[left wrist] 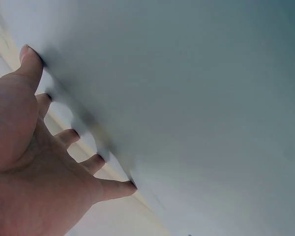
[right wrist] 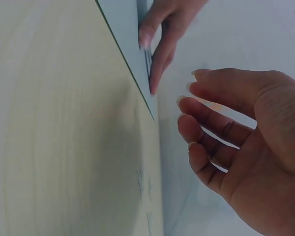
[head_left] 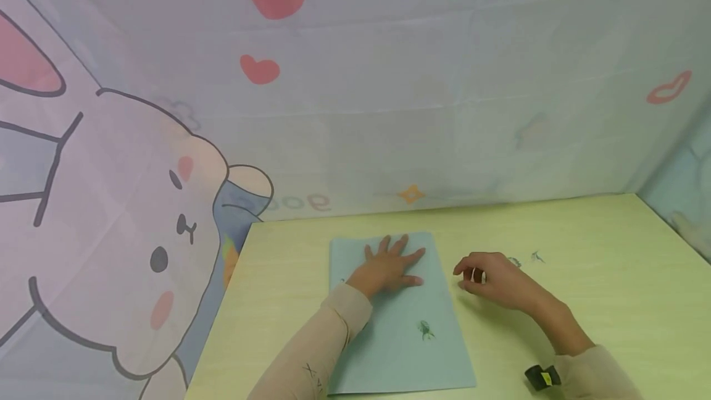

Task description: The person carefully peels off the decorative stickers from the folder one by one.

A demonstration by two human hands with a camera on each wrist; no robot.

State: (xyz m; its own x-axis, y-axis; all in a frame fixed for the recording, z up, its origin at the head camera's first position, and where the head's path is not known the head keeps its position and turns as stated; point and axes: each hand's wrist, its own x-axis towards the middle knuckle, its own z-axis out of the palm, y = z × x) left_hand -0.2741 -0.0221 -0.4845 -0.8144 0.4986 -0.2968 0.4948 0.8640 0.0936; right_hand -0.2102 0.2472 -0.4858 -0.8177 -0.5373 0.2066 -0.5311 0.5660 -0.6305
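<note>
A pale blue sheet or folder (head_left: 400, 350) lies on the table, its long side running away from me. My left hand (head_left: 387, 267) rests on its upper half, fingers spread and fingertips pressing the surface; the left wrist view shows the same hand (left wrist: 54, 147) with its palm raised. Just right of the sheet, my right hand (head_left: 489, 279) hovers over the table. Its fingers are loosely bent, and the right wrist view shows nothing in this hand (right wrist: 241, 132). A small green leaf-like piece (head_left: 426, 329) lies on the sheet's lower right; whether it is loose or stuck cannot be told.
Two small greenish pieces, one (head_left: 537, 257) farther right and one (head_left: 515, 262) partly behind the right hand, lie on the yellow wood-grain table (head_left: 622, 301). A printed cloth (head_left: 389, 110) with hearts and a rabbit hangs along the table's back and left. A black wrist device (head_left: 541, 377) sits at the right cuff.
</note>
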